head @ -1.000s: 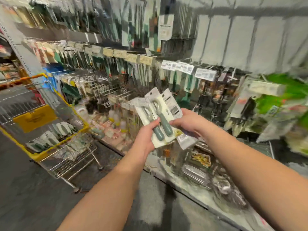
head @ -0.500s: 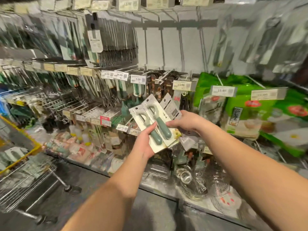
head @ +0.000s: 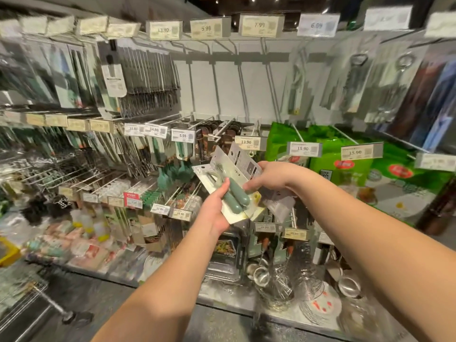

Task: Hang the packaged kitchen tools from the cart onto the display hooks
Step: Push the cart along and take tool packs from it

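Packs: 3 carded tools (head: 230, 188) fan out in front of the middle hooks (head: 217, 134), held in both hands.
Axis: long axis tilts, hang-hole ends up and left toward the display, green handles down and right toward the person.
Left hand (head: 216, 206): grips the lower edge of the front 2 cards, thumb across a handle.
Right hand (head: 269, 177): fingers curl round the rear card, which shows its printed back.
Change: 0.5 s ago the view sat lower; now it tilts up, and a top row of price tags (head: 206, 27) appears. The packs are a little higher against the hooks, and the grips are unchanged.
Writing: top tags read 5.88, 7.99, 6.89; middle tags read 5.59, 13.90, 15.90. Card print is too blurred to read.
Right side: green bags (head: 350, 174) hang beside the hands.
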Tool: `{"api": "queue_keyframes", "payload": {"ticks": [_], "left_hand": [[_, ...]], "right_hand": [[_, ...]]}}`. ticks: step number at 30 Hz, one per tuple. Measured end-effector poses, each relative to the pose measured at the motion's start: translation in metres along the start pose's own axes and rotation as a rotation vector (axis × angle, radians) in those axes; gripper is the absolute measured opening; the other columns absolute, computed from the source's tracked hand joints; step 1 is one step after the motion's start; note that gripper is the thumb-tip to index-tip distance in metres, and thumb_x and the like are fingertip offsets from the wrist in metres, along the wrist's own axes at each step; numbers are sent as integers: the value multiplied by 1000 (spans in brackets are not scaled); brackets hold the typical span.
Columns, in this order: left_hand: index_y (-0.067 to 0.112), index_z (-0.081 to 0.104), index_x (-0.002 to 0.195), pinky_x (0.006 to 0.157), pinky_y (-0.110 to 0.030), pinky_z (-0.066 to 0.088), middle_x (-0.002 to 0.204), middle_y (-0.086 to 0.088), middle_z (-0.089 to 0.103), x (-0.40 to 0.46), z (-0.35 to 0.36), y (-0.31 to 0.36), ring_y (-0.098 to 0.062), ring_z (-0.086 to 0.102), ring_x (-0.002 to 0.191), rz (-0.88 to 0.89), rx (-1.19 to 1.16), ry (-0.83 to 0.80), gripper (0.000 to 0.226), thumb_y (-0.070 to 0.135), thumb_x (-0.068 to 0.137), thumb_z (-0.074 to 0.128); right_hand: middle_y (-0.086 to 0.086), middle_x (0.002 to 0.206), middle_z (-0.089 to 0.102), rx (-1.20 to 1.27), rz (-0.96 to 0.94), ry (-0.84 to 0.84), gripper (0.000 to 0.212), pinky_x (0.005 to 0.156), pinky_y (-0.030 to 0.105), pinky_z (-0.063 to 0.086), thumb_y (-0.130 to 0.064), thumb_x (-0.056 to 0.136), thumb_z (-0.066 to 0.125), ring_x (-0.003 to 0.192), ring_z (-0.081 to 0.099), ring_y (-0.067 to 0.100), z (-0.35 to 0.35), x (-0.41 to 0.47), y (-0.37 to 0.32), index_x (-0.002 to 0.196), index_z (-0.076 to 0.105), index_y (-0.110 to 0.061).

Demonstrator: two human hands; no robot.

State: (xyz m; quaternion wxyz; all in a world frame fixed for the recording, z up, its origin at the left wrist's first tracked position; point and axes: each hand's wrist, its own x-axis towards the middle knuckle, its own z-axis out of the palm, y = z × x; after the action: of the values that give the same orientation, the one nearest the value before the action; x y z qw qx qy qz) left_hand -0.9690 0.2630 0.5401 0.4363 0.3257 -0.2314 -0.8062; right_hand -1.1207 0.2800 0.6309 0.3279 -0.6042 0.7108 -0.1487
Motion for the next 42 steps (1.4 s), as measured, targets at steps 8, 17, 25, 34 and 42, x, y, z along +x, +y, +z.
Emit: {"api": "queue_keyframes", "payload": {"ticks": [8, 17, 25, 34, 42], "left_hand": [[8, 62, 100, 64, -44, 56, 71, -15, 73, 8, 6, 29, -30, 72, 62, -12, 53, -44, 12, 20, 99, 59], [13, 62, 114, 67, -51, 60, 93, -18, 74, 24, 13, 64, -36, 74, 78, 19, 18, -132, 22, 21, 94, 65], [15, 56, 134, 76, -59, 58, 124, -22, 67, 35, 40, 86, -43, 72, 95, -6, 37, -229, 64, 19, 73, 76], [15, 61, 117, 79, -56, 56, 111, -22, 71, 44, 56, 101, -42, 70, 96, -49, 105, -289, 29, 20, 89, 69], [16, 57, 125, 75, -57, 57, 123, -24, 65, 41, 60, 108, -44, 70, 94, -59, 123, -326, 58, 20, 71, 76]], "right_hand": [[9, 141, 56, -68, -35, 92, 79, 83, 33, 45, -53, 90, 66, 111, 59, 26, 2, 0, -26, 154, 35, -18], [8, 105, 75, 803, -26, 228, 24, 70, 35, 61, -10, 103, 45, 85, 75, 20, -31, 11, -9, 123, 57, -15], [21, 111, 72, 1266, -33, 150, 43, 70, 51, 61, -33, 108, 28, 94, 73, 37, -57, 4, -1, 127, 58, -9], [12, 120, 66, 1554, -181, 114, 34, 99, 52, 49, -34, 100, 50, 115, 63, 31, -58, -8, 13, 121, 64, -12], [5, 67, 52, 1602, -163, 327, 22, 95, 65, 48, -28, 93, 68, 66, 66, 24, -46, 0, 6, 92, 61, -8]]}}
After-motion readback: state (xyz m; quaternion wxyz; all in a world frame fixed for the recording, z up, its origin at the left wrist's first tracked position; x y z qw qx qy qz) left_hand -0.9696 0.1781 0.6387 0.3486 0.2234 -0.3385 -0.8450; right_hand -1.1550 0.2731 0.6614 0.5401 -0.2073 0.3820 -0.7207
